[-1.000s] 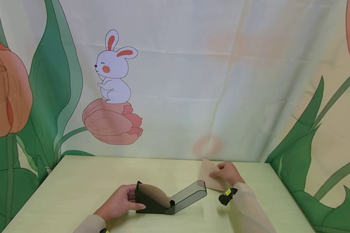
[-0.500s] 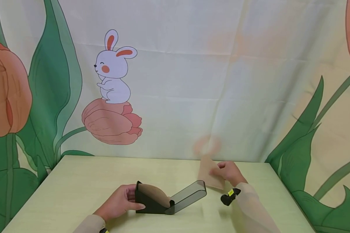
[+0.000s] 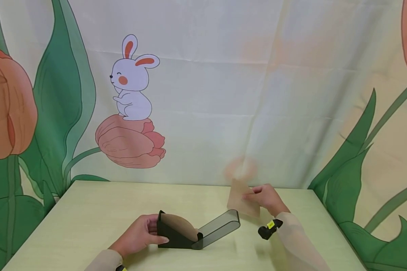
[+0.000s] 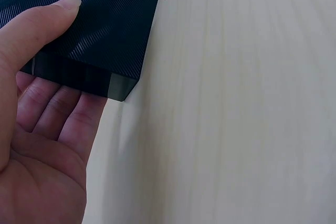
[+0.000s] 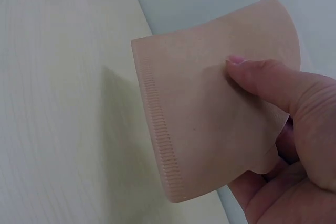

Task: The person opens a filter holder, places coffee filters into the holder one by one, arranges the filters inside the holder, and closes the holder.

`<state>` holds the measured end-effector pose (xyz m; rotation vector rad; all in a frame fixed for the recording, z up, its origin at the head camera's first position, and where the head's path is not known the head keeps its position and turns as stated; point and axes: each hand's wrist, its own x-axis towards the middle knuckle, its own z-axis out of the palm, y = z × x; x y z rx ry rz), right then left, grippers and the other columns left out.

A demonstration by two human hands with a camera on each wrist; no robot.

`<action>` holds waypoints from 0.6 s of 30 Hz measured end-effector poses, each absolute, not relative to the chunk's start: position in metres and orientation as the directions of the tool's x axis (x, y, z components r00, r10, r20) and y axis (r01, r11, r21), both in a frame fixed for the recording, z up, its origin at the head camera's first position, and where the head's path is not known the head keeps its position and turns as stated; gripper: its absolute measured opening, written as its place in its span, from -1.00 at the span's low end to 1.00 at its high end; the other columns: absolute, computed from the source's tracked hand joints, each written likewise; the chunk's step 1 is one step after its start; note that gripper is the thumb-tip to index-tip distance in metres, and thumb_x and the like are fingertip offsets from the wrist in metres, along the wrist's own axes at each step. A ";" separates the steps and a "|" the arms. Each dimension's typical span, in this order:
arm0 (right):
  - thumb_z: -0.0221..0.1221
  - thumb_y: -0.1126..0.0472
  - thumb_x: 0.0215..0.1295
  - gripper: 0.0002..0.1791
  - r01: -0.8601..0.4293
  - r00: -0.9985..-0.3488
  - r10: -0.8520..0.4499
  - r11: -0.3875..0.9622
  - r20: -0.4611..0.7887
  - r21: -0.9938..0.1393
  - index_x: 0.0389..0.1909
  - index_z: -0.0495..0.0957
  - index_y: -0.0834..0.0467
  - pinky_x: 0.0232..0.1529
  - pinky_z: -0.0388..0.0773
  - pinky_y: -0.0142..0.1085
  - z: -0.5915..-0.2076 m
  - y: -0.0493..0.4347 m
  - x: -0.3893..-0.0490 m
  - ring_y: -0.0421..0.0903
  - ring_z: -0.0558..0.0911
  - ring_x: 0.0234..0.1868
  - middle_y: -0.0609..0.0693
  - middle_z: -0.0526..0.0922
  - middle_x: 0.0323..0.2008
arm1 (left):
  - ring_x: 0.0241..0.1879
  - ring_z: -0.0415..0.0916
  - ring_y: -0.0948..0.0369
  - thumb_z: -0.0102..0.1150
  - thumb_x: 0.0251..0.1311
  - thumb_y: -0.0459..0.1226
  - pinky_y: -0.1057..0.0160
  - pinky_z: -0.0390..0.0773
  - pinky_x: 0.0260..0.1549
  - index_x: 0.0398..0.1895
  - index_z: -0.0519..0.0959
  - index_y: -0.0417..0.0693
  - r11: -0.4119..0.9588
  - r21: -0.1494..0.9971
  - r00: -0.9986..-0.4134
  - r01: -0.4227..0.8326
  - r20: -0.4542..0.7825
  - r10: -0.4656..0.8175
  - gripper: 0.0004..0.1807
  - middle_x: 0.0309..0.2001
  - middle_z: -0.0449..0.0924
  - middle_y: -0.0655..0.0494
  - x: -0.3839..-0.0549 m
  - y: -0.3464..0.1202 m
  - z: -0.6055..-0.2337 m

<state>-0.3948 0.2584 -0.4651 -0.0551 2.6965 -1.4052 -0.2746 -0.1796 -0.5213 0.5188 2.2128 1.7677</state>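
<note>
My right hand (image 3: 269, 198) pinches a brown paper filter (image 5: 194, 114), slightly higher in view than before; my left hand (image 3: 139, 234) still grips the black holder (image 3: 173, 237). Yellow label (image 3: 270, 224): illegible.

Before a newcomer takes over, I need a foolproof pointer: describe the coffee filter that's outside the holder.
Toward the far edge of the pale table, find the person's right hand. It pinches a tan coffee filter with a crimped edge. Unlike the brown paper in the black holder, gripped by the left hand, this one is wholly outside.
</note>
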 end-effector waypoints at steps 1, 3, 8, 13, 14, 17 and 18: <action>0.59 -0.03 -0.02 -0.63 0.007 -0.994 -0.086 0.570 -0.068 -0.821 -0.28 0.82 0.13 -0.08 0.62 -0.22 -0.464 0.258 -0.394 -0.05 0.63 -0.08 -0.03 0.79 -0.17 | 0.01 0.72 0.09 0.56 0.07 -0.29 0.31 0.68 0.01 0.17 0.59 -0.21 0.197 0.974 -0.902 0.111 0.016 0.431 -0.43 0.03 0.76 -0.08 -0.275 -0.180 -0.521; 0.59 -0.01 -0.01 -0.65 -0.017 -0.993 -0.108 0.563 -0.053 -0.827 -0.30 0.82 0.14 -0.09 0.60 -0.23 -0.461 0.256 -0.393 -0.05 0.63 -0.10 -0.02 0.79 -0.19 | 0.01 0.72 0.10 0.56 0.07 -0.29 0.31 0.68 0.01 0.17 0.59 -0.19 0.198 0.974 -0.903 0.106 0.011 0.429 -0.43 0.03 0.76 -0.06 -0.275 -0.180 -0.520; 0.57 0.03 0.01 -0.72 -0.070 -0.988 -0.151 0.554 -0.018 -0.830 -0.36 0.82 0.14 -0.16 0.57 -0.27 -0.452 0.250 -0.387 -0.09 0.62 -0.18 -0.03 0.78 -0.29 | 0.02 0.72 0.10 0.56 0.07 -0.28 0.28 0.68 0.03 0.19 0.58 -0.17 0.197 0.975 -0.904 0.098 0.004 0.428 -0.42 0.04 0.76 -0.05 -0.276 -0.180 -0.520; 0.58 0.05 0.01 -0.73 -0.078 -0.985 -0.169 0.545 -0.018 -0.835 -0.43 0.79 0.16 -0.21 0.54 -0.29 -0.441 0.242 -0.381 -0.12 0.60 -0.26 -0.08 0.75 -0.39 | 0.03 0.72 0.08 0.56 0.07 -0.28 0.26 0.68 0.04 0.19 0.58 -0.16 0.197 0.976 -0.904 0.098 0.005 0.428 -0.41 0.05 0.75 -0.05 -0.276 -0.180 -0.521; 0.58 0.06 0.01 -0.72 -0.080 -0.984 -0.176 0.538 -0.019 -0.839 -0.43 0.78 0.17 -0.21 0.54 -0.29 -0.439 0.240 -0.380 -0.12 0.60 -0.26 -0.07 0.75 -0.40 | 0.03 0.72 0.07 0.56 0.07 -0.28 0.25 0.68 0.05 0.19 0.58 -0.16 0.196 0.976 -0.904 0.098 0.004 0.428 -0.41 0.05 0.75 -0.05 -0.276 -0.180 -0.521; 0.58 0.08 0.01 -0.72 -0.078 -0.981 -0.190 0.520 -0.026 -0.851 -0.41 0.77 0.20 -0.20 0.56 -0.29 -0.434 0.235 -0.377 -0.12 0.61 -0.26 -0.06 0.75 -0.40 | 0.04 0.72 0.07 0.56 0.07 -0.29 0.24 0.68 0.06 0.19 0.58 -0.16 0.197 0.976 -0.903 0.096 0.002 0.430 -0.41 0.05 0.75 -0.05 -0.276 -0.180 -0.521; 0.58 0.08 0.01 -0.71 -0.084 -0.980 -0.199 0.517 -0.025 -0.852 -0.41 0.78 0.21 -0.19 0.56 -0.29 -0.433 0.233 -0.376 -0.12 0.61 -0.26 -0.06 0.75 -0.39 | 0.04 0.72 0.06 0.55 0.07 -0.29 0.24 0.68 0.06 0.20 0.58 -0.16 0.196 0.976 -0.902 0.096 0.002 0.431 -0.42 0.05 0.75 -0.06 -0.276 -0.180 -0.521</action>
